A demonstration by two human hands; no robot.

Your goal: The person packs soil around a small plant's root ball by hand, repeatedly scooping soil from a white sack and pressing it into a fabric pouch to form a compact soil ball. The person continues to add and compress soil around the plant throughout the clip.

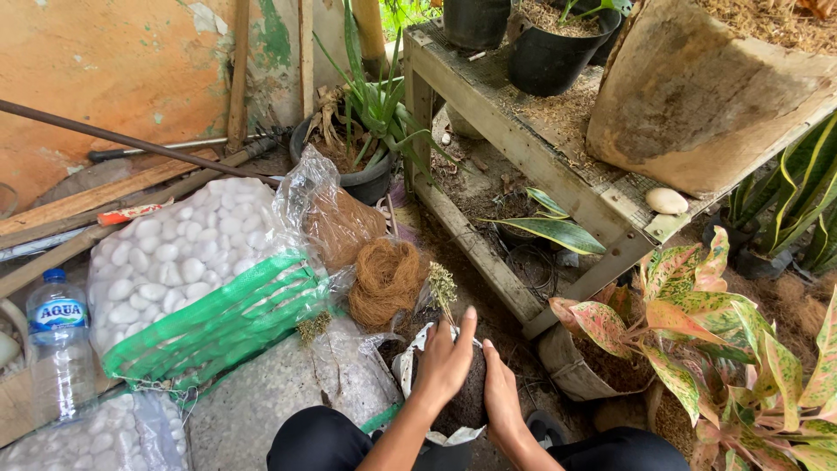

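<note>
My left hand (443, 359) and my right hand (501, 392) are both pressed around a dark ball of soil (469, 403) low in the middle of the view. The ball sits over a small white-rimmed bag or pot (408, 356). A thin sprig with a pale dried flower head (442, 284) rises from the soil just above my left fingers. My knees in black trousers (318, 440) frame the bottom edge.
A clump of brown coconut fibre (386, 279) lies beside a clear bag. A mesh sack of white pebbles (174, 253) and a water bottle (57, 344) sit left. A wooden rack (523, 157) holds black pots. A pink-green leafy plant (697, 331) stands right.
</note>
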